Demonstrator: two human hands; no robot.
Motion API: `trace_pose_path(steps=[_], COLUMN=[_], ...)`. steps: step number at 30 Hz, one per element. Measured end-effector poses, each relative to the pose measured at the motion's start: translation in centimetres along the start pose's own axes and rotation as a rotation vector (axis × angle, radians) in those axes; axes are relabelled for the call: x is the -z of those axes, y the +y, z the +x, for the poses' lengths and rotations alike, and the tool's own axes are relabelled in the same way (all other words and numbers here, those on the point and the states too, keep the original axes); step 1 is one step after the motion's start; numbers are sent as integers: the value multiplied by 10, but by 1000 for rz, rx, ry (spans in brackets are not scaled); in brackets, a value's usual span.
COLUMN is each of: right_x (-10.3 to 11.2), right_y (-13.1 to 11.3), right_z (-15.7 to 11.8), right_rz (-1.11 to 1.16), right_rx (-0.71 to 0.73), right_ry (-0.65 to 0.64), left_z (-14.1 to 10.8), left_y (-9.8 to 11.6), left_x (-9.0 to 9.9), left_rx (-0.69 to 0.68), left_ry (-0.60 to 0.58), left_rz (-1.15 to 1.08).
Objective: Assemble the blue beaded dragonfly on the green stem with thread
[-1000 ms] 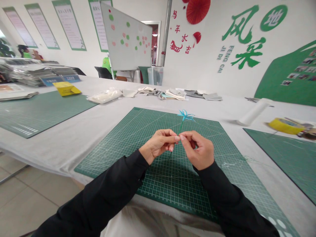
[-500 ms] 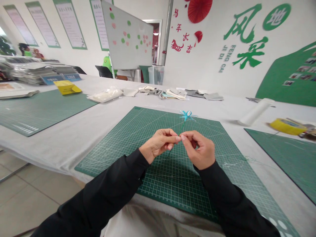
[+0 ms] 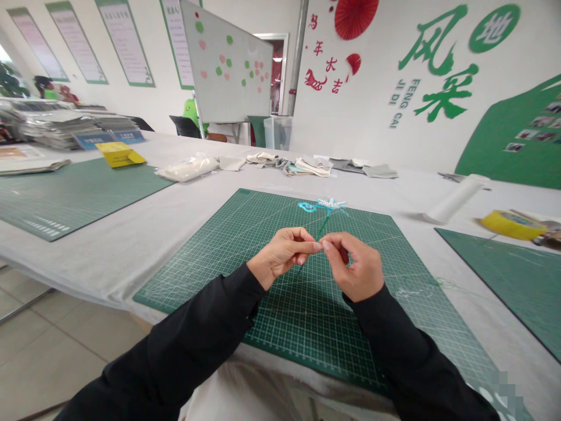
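A blue artificial flower with pale, bead-like strands and a loop of petal on its left stands above my hands on a thin green stem. My left hand is closed, thumb and index finger pinching the stem, whose dark lower end sticks out beneath. My right hand is also closed, its thumb and index fingertip meeting the left fingertips at the stem. Whether a thin strip or thread lies between the fingertips is too small to tell. Both hands are above a green gridded cutting mat.
More cutting mats lie at left and right. Cloth scraps and a plastic bag of white material lie behind. A white roll and yellow tape roll are at right, stacked packets at far left.
The flower head has turned about its stem; a loop of blue petal now points left and pale strands show on top. Both hands stay in nearly the same place.
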State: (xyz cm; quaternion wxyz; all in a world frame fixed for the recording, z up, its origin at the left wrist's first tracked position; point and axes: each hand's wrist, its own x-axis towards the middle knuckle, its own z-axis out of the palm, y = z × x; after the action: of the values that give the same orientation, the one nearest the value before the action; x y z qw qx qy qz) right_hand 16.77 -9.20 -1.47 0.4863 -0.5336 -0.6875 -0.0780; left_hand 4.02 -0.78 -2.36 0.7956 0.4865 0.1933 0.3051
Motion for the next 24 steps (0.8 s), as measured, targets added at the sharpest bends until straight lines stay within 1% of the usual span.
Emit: trace_pose_path(steps=[4, 11, 16, 20, 24], right_x=[0, -1, -2, -4, -5], right_y=[1, 4, 3, 2, 3], right_z=[0, -2, -2, -2, -2], right_rz=[0, -3, -16, -20, -16], right_rx=[5, -20, -43, -71, -98], right_ry=[-10, -4, 17, 26, 44], left_z=[0, 1, 2, 2, 3], left_y=[1, -1, -3, -4, -6], left_x=[-1, 1, 0, -3, -4], left_rx=[-1, -2, -24, -66, -97], left_ry=[22, 26, 79, 128, 138], left_rz=[13, 12, 34, 87, 115])
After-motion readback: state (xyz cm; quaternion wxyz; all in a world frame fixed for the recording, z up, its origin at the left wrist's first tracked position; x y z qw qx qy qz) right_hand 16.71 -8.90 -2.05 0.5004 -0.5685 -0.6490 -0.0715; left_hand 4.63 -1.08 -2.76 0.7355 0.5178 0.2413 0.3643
